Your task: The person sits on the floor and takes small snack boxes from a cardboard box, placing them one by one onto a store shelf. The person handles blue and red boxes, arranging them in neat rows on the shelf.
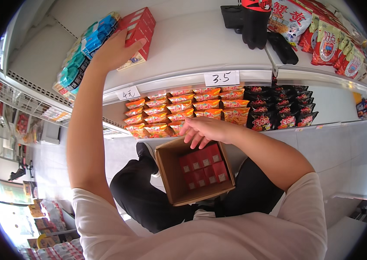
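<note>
On the upper white shelf at the left, my left hand (pixel 115 50) rests against red boxes (pixel 142 27), its thumb on their near side; whether it grips one cannot be told. Blue and teal snack packages (pixel 89 45) stand in a row just left of the boxes. My right hand (pixel 204 130) hovers over the far rim of an open cardboard carton (pixel 164 175), fingers apart and holding nothing. Inside the carton, several small red boxes (pixel 204 164) fill the right part. The carton sits between my black-trousered legs.
Below the upper shelf's edge (pixel 177 81), orange snack bags (pixel 207 104) and black snack bags (pixel 268 110) fill rows on a lower shelf. Black objects (pixel 255 29) and red snack bags (pixel 328 45) are on the upper shelf at right. A wire rack (pixel 24 94) runs along the left.
</note>
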Demonstrator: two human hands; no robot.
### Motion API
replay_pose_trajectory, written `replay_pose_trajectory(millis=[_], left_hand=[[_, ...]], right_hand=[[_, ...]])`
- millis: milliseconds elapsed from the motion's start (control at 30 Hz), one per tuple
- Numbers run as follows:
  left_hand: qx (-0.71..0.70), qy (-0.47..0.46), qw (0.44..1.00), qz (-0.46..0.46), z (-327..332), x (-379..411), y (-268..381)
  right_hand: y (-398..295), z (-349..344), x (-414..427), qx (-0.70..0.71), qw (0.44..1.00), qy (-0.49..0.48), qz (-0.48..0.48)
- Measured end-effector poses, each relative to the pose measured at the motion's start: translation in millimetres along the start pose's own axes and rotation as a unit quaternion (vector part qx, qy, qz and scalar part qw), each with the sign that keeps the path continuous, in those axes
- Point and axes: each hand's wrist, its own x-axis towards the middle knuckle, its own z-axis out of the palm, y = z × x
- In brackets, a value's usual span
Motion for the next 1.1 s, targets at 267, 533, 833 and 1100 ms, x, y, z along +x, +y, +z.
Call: replay_pose_trajectory(millis=[267, 533, 833, 1100], left_hand=[[0.029, 0.207, 0.971, 0.116, 36.2, 13.8, -6.2], [0.021, 0.207, 0.973, 0.101, 34.4, 8.6, -8.5], [0.028, 0.189, 0.978, 0.083, 32.8, 8.4, -6.0], [0.036, 0.199, 0.976, 0.080, 33.4, 6.3, 3.0]], right_hand=[[5.4, 2.7, -1.3, -0.078, 0.997, 0.004, -0.001], [5.5, -1.9, -3.6, -0.112, 0.994, -0.018, -0.003], [5.2, 4.4, 2.4, -0.146, 0.989, -0.019, 0.032], [20.6, 0.0, 18.7, -0.193, 0.979, -0.008, 0.060]])
